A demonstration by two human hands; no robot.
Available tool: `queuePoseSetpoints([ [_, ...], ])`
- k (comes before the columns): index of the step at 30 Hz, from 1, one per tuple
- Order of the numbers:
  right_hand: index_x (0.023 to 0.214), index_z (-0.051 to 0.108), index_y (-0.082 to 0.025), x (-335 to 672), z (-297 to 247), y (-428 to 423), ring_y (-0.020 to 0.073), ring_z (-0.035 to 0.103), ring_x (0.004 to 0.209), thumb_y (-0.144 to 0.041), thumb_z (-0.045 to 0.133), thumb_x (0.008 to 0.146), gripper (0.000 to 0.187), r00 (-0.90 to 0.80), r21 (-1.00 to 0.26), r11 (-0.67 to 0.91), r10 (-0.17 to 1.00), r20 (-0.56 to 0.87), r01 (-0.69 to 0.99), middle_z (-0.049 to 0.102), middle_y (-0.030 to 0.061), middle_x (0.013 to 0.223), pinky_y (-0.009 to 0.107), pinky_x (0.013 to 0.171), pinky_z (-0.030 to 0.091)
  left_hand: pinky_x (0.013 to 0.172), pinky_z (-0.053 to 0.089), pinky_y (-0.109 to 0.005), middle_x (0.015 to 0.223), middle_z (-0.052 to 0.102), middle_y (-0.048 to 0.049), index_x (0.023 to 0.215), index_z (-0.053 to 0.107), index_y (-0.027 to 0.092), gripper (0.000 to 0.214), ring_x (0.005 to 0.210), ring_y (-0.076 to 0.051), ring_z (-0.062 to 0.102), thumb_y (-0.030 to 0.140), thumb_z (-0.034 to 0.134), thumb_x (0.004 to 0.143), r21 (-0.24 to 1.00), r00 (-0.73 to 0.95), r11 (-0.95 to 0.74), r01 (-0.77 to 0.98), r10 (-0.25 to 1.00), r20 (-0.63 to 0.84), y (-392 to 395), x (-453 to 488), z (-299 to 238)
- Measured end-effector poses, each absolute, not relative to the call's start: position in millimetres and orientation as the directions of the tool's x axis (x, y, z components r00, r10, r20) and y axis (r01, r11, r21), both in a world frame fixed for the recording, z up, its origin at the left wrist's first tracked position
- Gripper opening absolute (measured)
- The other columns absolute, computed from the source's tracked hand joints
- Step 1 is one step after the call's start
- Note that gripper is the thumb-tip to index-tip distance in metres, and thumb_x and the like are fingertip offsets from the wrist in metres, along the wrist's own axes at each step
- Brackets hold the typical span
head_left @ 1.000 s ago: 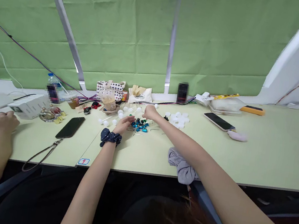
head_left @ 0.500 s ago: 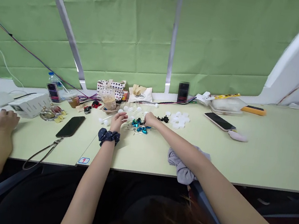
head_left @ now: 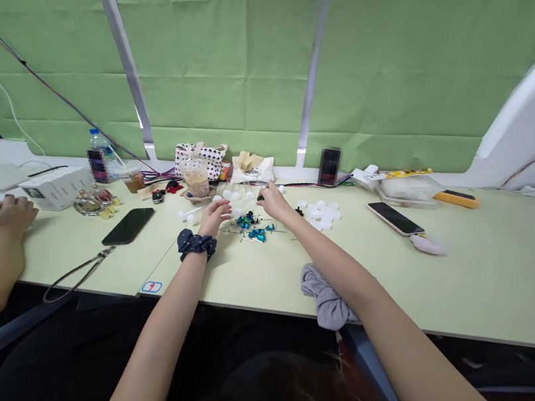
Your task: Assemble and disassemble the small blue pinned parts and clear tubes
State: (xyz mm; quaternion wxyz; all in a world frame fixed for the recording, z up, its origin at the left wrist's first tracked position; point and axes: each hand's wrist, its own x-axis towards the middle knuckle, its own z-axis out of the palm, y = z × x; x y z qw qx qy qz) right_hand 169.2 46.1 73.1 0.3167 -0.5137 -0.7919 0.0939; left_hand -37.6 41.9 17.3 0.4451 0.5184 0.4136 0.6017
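My left hand point(head_left: 215, 217) rests just left of the small shiny blue parts point(head_left: 257, 234), its fingers curled together. What it holds, if anything, is too small or too clear to make out. Just beyond the blue parts, my right hand point(head_left: 274, 203) is closed in a pinch on a small black part point(head_left: 260, 197). Clear tubes point(head_left: 238, 193) with white ends lie behind and between the hands. To the right of my right hand is a cluster of white caps point(head_left: 320, 215), with another small black piece point(head_left: 299, 211) beside it.
A drink cup point(head_left: 195, 184) and bags point(head_left: 252, 168) stand at the back. Phones lie left point(head_left: 127, 226) and right point(head_left: 395, 219). A grey scrunchie point(head_left: 326, 296) sits under my right forearm. At far left, another person's hands point(head_left: 8, 215) hold something white near a white box point(head_left: 55, 187).
My right hand has lifted back from beside the blue parts, farther from me, and a small black part now shows at its fingertips. My left hand has stayed nearly still.
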Motion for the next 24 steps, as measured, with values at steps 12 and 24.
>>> queuePoseSetpoints([
  [12,0.091,0.066,-0.012,160,39,36,0.0084,0.056,0.062,-0.025,0.072,0.074,0.023,-0.394,-0.957,0.242,0.873,0.287,-0.16,0.062,0.0004,0.073,0.022,0.064,0.048,0.049,0.037,-0.02,0.07,0.059,0.0002,0.095,0.061,0.015,0.046,0.052,-0.006,0.048,0.044,0.078,0.063,0.982,0.324,-0.164,-0.09,0.928,0.184,26,-22,20],
  [24,0.084,0.053,-0.016,172,22,25,0.0069,0.048,0.046,-0.032,0.067,0.08,0.021,-0.342,-0.976,0.202,0.914,0.217,-0.08,0.052,-0.0057,0.055,0.016,0.043,0.037,0.052,0.036,-0.023,0.065,0.057,-0.0014,0.068,0.059,0.016,0.035,0.057,-0.011,0.049,0.048,0.073,0.067,0.833,0.176,-0.487,0.261,0.873,0.455,22,-8,17],
])
